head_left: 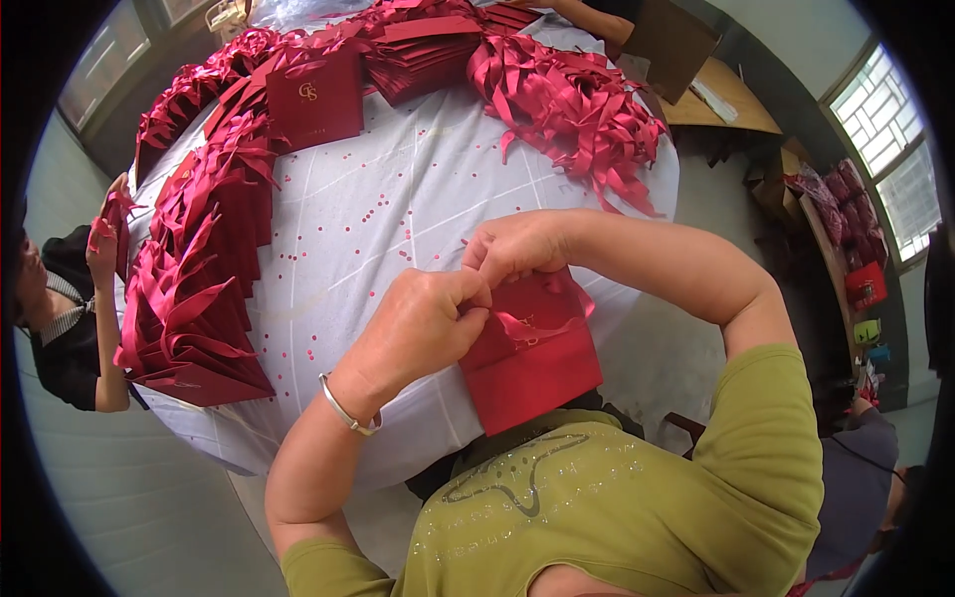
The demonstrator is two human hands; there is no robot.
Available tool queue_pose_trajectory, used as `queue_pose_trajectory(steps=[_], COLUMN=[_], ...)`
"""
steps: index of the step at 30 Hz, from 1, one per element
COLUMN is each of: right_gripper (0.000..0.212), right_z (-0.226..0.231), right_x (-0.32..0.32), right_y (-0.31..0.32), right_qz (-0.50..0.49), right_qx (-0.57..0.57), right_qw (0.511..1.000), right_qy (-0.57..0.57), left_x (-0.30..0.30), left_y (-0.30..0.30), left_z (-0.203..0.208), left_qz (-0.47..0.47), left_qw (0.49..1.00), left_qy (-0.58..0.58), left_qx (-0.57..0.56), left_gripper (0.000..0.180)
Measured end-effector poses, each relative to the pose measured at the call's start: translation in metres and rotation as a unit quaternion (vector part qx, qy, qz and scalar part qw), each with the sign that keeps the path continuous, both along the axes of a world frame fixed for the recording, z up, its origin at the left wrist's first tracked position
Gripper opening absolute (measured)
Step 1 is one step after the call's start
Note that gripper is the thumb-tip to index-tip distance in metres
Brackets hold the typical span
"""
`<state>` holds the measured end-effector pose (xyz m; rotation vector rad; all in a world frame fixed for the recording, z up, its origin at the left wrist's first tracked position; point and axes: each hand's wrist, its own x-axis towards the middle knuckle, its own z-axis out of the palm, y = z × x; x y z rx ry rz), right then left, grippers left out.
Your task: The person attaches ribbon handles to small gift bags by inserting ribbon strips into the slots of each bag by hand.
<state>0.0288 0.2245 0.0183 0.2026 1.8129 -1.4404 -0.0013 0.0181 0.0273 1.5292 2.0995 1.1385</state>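
Observation:
A red paper gift bag (537, 383) lies tilted at the near edge of the table, close against my body. A loose red ribbon (547, 326) loops across its front. My left hand (428, 318), with a silver bangle on the wrist, is closed in a pinch at the bag's upper left, where the ribbon runs into the fingers. Right beside it, my right hand (512, 249) pinches at the bag's top edge, its fingertips almost meeting the left ones. The fingers partly hide the ribbon between them.
Rows of red bags with ribbons (194, 289) line the left and far sides of the white-covered table (398, 219). Ribbons are heaped (567, 104) at the far right. Small red dots are scattered across the cloth. Other people are at the left, far and lower right edges.

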Motion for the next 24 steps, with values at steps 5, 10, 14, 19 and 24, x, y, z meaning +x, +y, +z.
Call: queue_pose_trajectory(steps=[5, 10, 14, 19, 24], right_gripper=[0.014, 0.011, 0.011, 0.010, 0.018], right_z=[-0.007, -0.007, -0.009, 0.002, -0.002], right_x=[-0.002, -0.004, -0.001, 0.012, 0.010], right_y=[0.011, 0.013, 0.010, -0.010, -0.003], right_qz=[0.071, 0.088, 0.050, -0.036, -0.146], right_qx=[-0.057, -0.058, -0.045, 0.007, 0.100], right_qw=[0.996, 0.993, 0.994, 0.999, 0.964], right_qy=[-0.015, -0.048, -0.082, -0.024, 0.198], left_x=[0.008, 0.012, 0.012, 0.006, 0.003], left_y=[0.000, 0.000, 0.000, 0.000, 0.001], left_z=[0.000, 0.000, -0.001, -0.008, -0.010], left_qz=[-0.002, -0.005, -0.003, 0.001, -0.005], left_qw=[1.000, 0.999, 0.999, 0.999, 1.000], left_qy=[0.006, 0.033, 0.042, 0.049, 0.022], left_qx=[0.021, 0.016, 0.024, 0.017, -0.016], left_gripper=[0.007, 0.005, 0.004, 0.007, 0.004])
